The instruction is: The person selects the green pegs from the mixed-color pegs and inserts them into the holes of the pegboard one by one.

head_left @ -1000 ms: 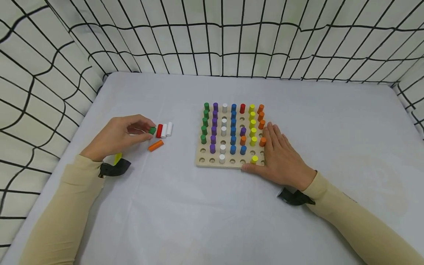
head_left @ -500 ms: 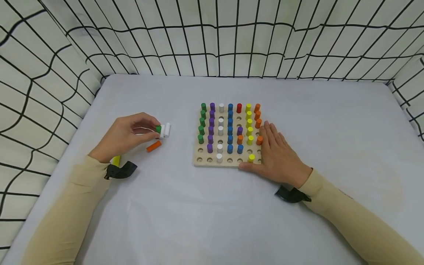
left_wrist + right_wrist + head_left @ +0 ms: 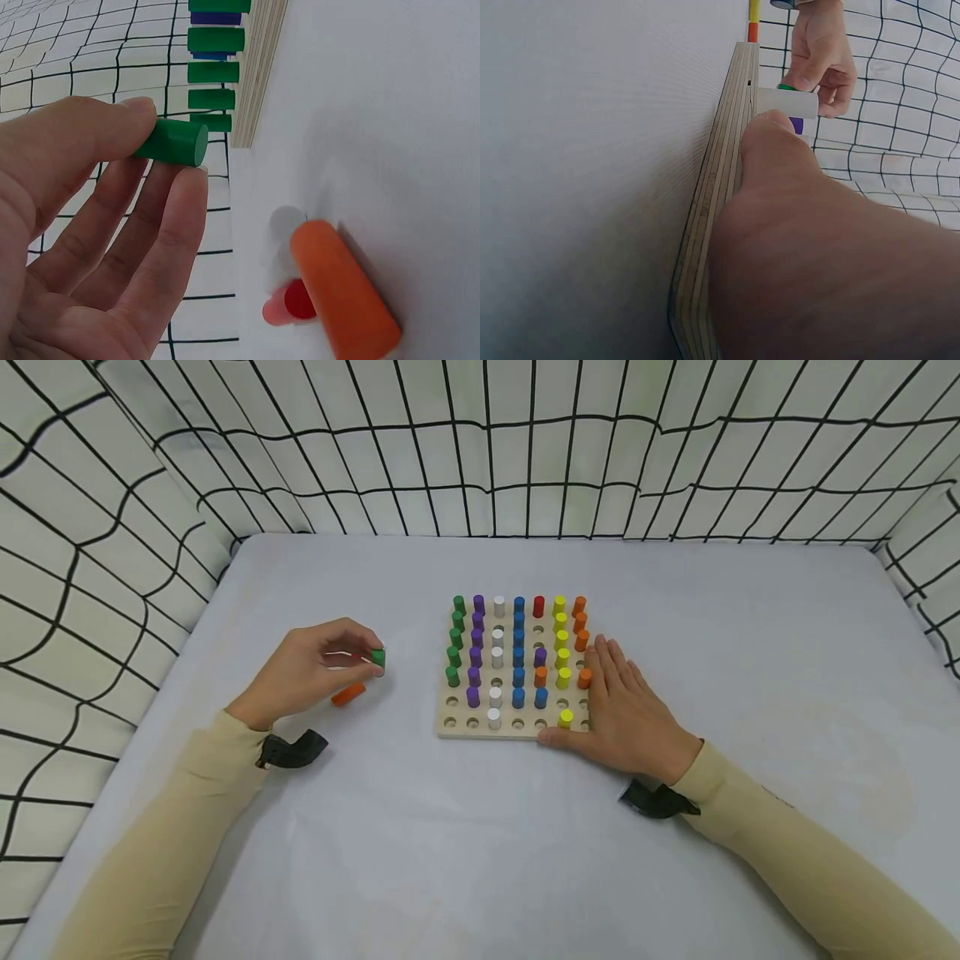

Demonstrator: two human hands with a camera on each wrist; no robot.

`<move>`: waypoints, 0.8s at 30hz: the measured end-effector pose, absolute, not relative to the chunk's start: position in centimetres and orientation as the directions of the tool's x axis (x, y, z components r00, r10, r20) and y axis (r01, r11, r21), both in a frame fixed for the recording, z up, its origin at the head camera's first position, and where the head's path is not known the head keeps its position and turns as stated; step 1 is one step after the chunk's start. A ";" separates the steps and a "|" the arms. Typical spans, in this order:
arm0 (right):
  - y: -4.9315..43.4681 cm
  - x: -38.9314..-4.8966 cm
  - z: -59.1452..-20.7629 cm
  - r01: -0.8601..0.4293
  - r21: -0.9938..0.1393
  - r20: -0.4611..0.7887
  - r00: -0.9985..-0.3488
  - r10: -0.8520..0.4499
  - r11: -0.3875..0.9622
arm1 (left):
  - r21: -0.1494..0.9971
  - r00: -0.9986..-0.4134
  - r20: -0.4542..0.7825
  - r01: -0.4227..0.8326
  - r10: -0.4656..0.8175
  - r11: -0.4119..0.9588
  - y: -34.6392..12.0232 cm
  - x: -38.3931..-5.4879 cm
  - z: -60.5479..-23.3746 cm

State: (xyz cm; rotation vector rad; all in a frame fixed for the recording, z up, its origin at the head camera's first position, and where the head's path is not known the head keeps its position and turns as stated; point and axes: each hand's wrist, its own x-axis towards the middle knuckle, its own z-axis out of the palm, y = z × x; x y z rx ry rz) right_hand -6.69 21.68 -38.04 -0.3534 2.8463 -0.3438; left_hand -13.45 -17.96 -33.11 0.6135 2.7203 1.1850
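My left hand [image 3: 311,667] pinches a green peg [image 3: 174,142] between thumb and fingertips, lifted above the white cloth left of the wooden pegboard [image 3: 462,711]. Below that hand lies an orange peg [image 3: 341,292], with a red peg [image 3: 300,300] partly hidden behind it. Fingers straight, my right hand [image 3: 633,722] lies against the board's right edge, its thumb at the front edge. Green, purple, white, blue, red, yellow and orange pegs stand in the board's holes. Several holes hold no peg, including at the front left corner.
A black wire mesh [image 3: 487,452] rises behind the table [image 3: 420,860] and along its sides. Dark wrist-camera mounts [image 3: 295,749] sit at both cuffs. In the right wrist view, a white peg [image 3: 791,102] stands beyond the right thumb.
My left hand has shifted right with the green peg, covering the loose white pegs in the head view. The right hand keeps its place on the board while the head view shifts slightly.
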 end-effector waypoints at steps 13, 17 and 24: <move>21.8 -6.7 -38.0 -0.217 -0.266 -0.205 -0.939 -0.275 0.939 | 0.738 -0.881 0.095 0.374 0.463 0.561 -16.5 -13.6 -33.2; 21.8 -6.7 -38.0 -0.214 -0.270 -0.210 -0.938 -0.274 0.939 | 0.746 -0.873 0.099 0.383 0.478 0.546 -16.2 -13.5 -33.3; 21.8 -6.8 -38.0 -0.213 -0.272 -0.221 -0.935 -0.276 0.938 | 0.760 -0.868 0.092 0.378 0.488 0.529 -15.4 -13.3 -33.5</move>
